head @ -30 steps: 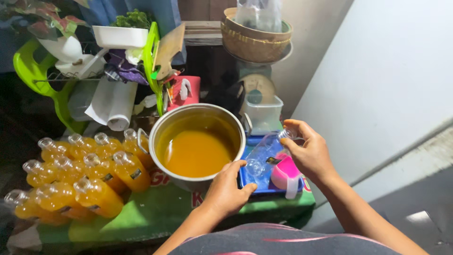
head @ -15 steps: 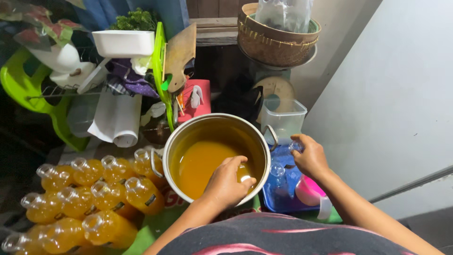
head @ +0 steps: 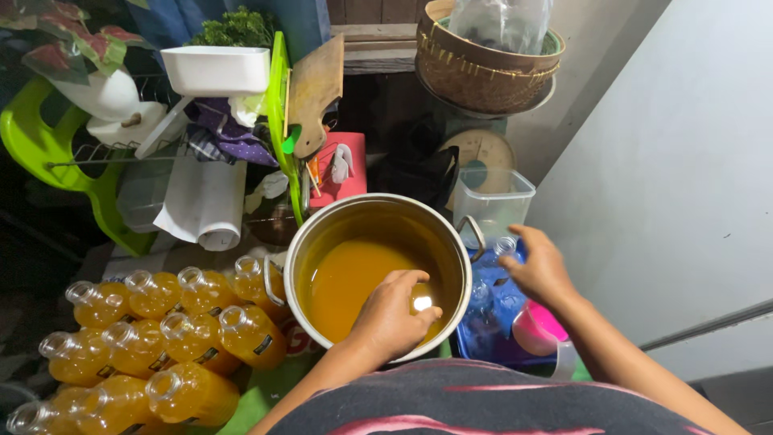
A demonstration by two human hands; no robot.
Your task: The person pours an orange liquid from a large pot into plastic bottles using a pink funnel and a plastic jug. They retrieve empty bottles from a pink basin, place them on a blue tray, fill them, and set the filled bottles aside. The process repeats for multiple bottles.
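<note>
1. The left hand (head: 392, 316) is inside the big metal pot (head: 378, 274), low over the orange liquid (head: 346, 282). Its fingers are curled tight around a small clear bottle (head: 422, 300), of which only a shiny bit shows past the knuckles.
2. The pot stands in the middle of the view, just in front of the person's body, about half full. A handle sticks out on each side.
3. The right hand (head: 541, 270) is to the right of the pot, over a blue tray (head: 483, 338). Its fingers are loosely spread and rest on the top of an empty clear bottle (head: 503, 250) standing in the tray; I cannot tell whether they grip it.
4. More empty clear bottles stand in the same tray, and a pink scoop (head: 538, 329) lies at its right end.
5. Left of the pot lies a cluster of filled bottles (head: 153, 338), all uncapped and holding orange liquid, touching one another.
6. Behind the pot are a red box (head: 342, 169), a clear plastic tub (head: 491, 201) and a wooden cutting board (head: 314, 93) propped upright.
7. A woven basket (head: 483, 68) with a plastic bag in it sits at the top right.
8. At the top left a dish rack holds a white basin (head: 213, 68).
</note>
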